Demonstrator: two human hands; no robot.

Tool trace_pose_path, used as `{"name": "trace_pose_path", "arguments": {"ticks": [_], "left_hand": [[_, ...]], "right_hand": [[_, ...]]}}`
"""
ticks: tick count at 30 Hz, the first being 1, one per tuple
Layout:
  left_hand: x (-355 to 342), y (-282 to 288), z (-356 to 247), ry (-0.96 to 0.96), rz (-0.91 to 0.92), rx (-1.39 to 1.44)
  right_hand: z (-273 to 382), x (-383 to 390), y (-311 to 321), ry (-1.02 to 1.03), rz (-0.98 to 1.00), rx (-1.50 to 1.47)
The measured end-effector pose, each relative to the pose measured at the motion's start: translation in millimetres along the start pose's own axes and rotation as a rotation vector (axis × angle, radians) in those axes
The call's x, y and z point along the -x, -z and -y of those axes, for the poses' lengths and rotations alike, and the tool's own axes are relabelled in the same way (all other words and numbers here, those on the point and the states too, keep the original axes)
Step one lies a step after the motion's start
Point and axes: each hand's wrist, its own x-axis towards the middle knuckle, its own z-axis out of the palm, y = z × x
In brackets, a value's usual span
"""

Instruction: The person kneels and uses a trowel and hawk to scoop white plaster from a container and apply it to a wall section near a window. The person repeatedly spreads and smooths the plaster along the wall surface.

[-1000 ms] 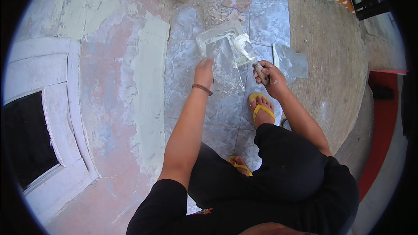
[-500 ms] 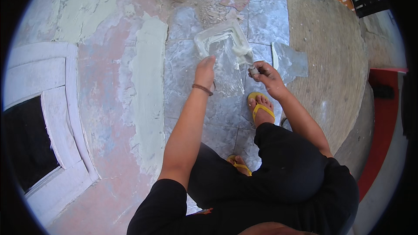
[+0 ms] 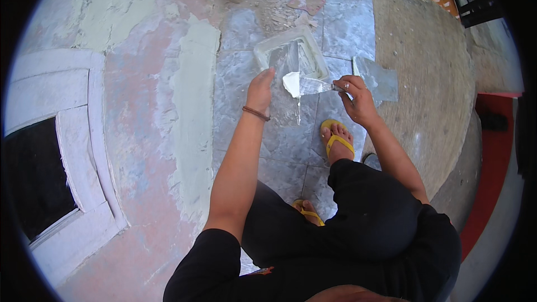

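A putty knife (image 3: 316, 86) is gripped by its handle in my right hand (image 3: 357, 100), with a lump of pale putty (image 3: 291, 83) on the end of its blade. My left hand (image 3: 259, 93) is closed on the near-left edge of a clear flat plate (image 3: 285, 106), smeared with putty. The knife's tip and lump meet the plate near its right edge; I cannot tell how firmly they touch. Partly beneath the plate's far end sits a pale rectangular tray (image 3: 321, 59), coated inside with putty.
A second clear sheet (image 3: 380, 81) with a putty-edged side lies right of my right hand. Rubble (image 3: 282, 17) and a pinkish fragment (image 3: 306, 1) lie beyond the tray. At left stands a wall (image 3: 193, 112) with putty patches and a white-framed opening (image 3: 95, 145). My sandalled feet (image 3: 337, 141) are close by.
My right hand has drawn the putty knife out of the tray, bringing a lump of putty over to the clear plate. The plate has turned slightly in my left hand.
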Motion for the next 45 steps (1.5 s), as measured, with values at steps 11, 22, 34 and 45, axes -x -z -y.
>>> {"name": "trace_pose_path", "arguments": {"ticks": [11, 22, 34, 45], "left_hand": [[-37, 42, 10, 0.03, -0.052, 0.136], [-51, 77, 15, 0.066, -0.266, 0.255], [-44, 53, -31, 0.026, -0.228, 0.247], [147, 26, -141, 0.072, -0.425, 0.305]], "right_hand": [[-8, -29, -38, -0.063, -0.031, -0.026], [-29, -40, -62, -0.316, -0.03, 0.085], [-187, 73, 1, -1.234, -0.46, -1.03], [-37, 12, 159, -1.128, -0.511, -1.262]]}}
